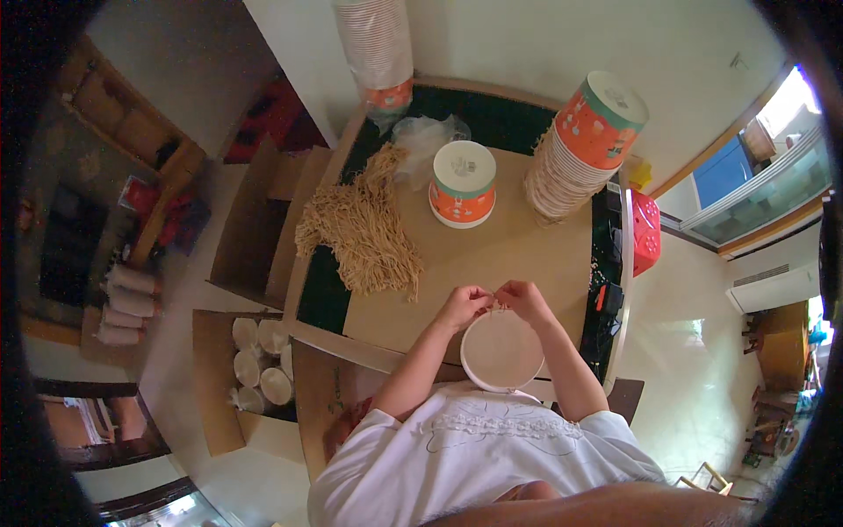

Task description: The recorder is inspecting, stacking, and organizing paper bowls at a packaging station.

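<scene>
A round pale paper bucket [502,351] rests against my shirt at the table's near edge, its wide mouth facing up toward me. At its far rim my left hand [466,306] and my right hand [524,302] meet, fingertips pinched close together. What lies between the fingertips is too small to make out. Beyond my left hand spreads a loose heap of beige cords [373,233]. Straight ahead an orange and green paper bucket [464,184] stands upside down on the cardboard sheet [492,259].
A tall nested stack of buckets [584,145] leans at the far right, near a plastic bag [430,140]. A wrapped stack [378,57] stands at the far left corner. On the floor at left, a carton [219,378] holds several buckets. A red basket [645,233] is right of the table.
</scene>
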Action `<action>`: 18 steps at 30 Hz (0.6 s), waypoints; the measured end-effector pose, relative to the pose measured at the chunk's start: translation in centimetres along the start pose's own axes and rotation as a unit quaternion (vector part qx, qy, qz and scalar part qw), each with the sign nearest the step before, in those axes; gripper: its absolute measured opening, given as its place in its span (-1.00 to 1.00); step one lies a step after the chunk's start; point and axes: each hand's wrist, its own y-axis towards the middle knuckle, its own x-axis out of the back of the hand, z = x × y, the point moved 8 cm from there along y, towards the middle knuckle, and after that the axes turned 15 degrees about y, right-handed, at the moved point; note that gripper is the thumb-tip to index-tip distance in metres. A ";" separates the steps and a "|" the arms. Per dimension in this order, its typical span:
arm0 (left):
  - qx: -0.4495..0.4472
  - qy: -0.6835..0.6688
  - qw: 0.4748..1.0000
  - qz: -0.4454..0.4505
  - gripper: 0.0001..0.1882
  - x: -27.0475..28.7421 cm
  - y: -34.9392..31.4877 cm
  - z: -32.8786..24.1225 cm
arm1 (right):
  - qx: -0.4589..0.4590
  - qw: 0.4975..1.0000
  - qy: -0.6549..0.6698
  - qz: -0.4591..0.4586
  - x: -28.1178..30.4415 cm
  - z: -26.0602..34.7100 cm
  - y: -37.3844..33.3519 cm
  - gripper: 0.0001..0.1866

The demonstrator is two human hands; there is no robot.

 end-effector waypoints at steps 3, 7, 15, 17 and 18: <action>-0.004 0.026 1.000 -0.010 -0.90 -0.2 0.1 -0.2 | -0.030 0.998 0.043 0.019 0.1 -1.4 0.6 -0.88; 0.008 -0.021 0.999 -0.045 -0.93 0.5 0.2 0.3 | -0.042 0.997 0.042 0.043 -0.8 0.0 0.6 -0.88; -0.083 0.018 0.969 -0.231 -0.95 3.0 -0.7 -0.4 | -0.075 0.991 0.026 0.112 -0.2 -2.3 0.1 -0.89; -0.104 0.128 0.951 -0.261 -0.93 3.7 -1.1 -0.2 | -0.108 0.987 0.037 0.112 -0.1 -2.4 -0.3 -0.89; -0.112 0.108 0.962 -0.226 -0.95 3.4 -0.6 0.7 | -0.105 0.986 0.050 0.121 -0.4 -2.3 -0.5 -0.89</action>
